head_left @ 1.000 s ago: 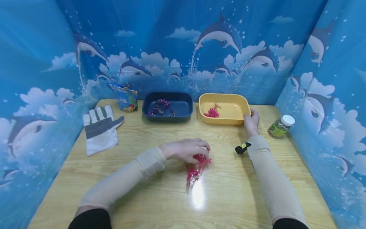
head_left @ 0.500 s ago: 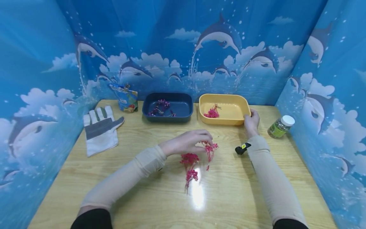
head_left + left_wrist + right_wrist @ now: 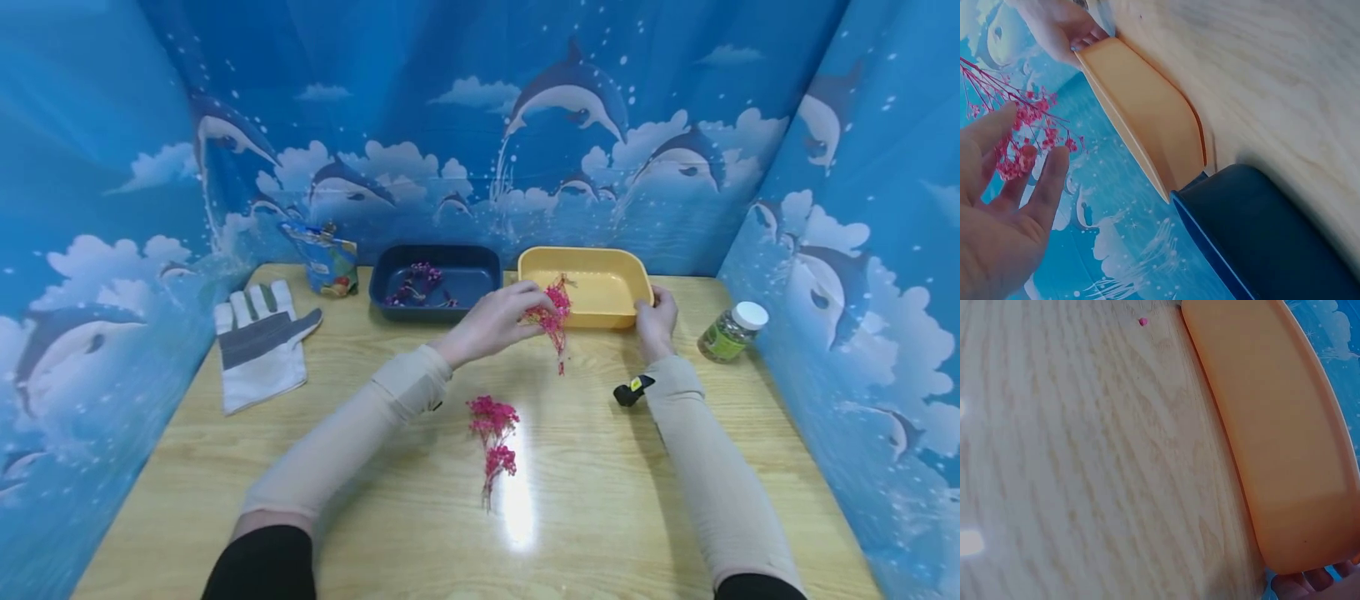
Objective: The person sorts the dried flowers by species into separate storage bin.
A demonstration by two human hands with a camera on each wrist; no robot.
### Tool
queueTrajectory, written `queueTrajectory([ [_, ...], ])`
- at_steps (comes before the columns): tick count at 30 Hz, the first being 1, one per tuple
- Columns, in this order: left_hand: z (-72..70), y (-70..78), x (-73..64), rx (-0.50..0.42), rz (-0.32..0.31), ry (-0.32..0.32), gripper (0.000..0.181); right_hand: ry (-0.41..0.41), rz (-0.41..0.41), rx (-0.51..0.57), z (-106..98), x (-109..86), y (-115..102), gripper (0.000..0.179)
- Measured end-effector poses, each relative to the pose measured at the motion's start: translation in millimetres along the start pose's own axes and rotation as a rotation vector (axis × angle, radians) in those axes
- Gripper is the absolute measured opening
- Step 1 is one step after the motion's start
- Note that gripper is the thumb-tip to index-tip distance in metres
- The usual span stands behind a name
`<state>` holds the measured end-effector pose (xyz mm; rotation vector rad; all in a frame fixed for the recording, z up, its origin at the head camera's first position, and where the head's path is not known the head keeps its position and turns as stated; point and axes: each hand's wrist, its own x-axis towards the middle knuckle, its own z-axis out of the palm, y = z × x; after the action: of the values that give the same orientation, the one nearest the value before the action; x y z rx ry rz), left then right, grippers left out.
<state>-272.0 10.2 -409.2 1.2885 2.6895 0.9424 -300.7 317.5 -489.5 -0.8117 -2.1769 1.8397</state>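
My left hand (image 3: 501,318) pinches a sprig of pink dried flowers (image 3: 557,307) in front of the yellow tray (image 3: 577,320), with the stems hanging down. In the left wrist view, thumb and fingers close on this dried flower sprig (image 3: 1029,115). At the yellow tray's right end, my right hand (image 3: 657,321) grips the rim. Its fingers (image 3: 1316,578) show at the tray's end in the right wrist view. The sprig lying inside the yellow tray is mostly hidden behind the held one. More pink dried flowers (image 3: 492,417) lie on the table, nearer to me.
A navy tray (image 3: 438,313) with purple dried flowers (image 3: 412,287) stands left of the yellow one. Farther left are a blue pouch (image 3: 328,262) and a work glove (image 3: 258,346). A white-lidded jar (image 3: 731,333) is at the right. One pink bit (image 3: 1142,321) lies on the table.
My left hand has picked one pink dried flower sprig from the bunch on the table and carried it forward to the yellow tray. My right hand keeps its grip on the tray.
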Motion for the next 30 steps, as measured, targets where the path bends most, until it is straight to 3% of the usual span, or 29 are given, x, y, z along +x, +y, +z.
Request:
queueTrajectory([
  [8,-1.3,-8.8,28.7,-0.025,-0.119,0.049,0.031,0.0,0.025,-0.018,1,2.0,-1,0.052],
  [19,3.3,-15.6,64.0,-0.011,-0.195,0.061,0.033,0.004,0.004,0.004,1,0.0,-2,0.052],
  [30,17.6,-24.3,83.6,-0.003,-0.274,0.108,0.031,0.002,-0.008,0.022,0,3.6,4,0.051],
])
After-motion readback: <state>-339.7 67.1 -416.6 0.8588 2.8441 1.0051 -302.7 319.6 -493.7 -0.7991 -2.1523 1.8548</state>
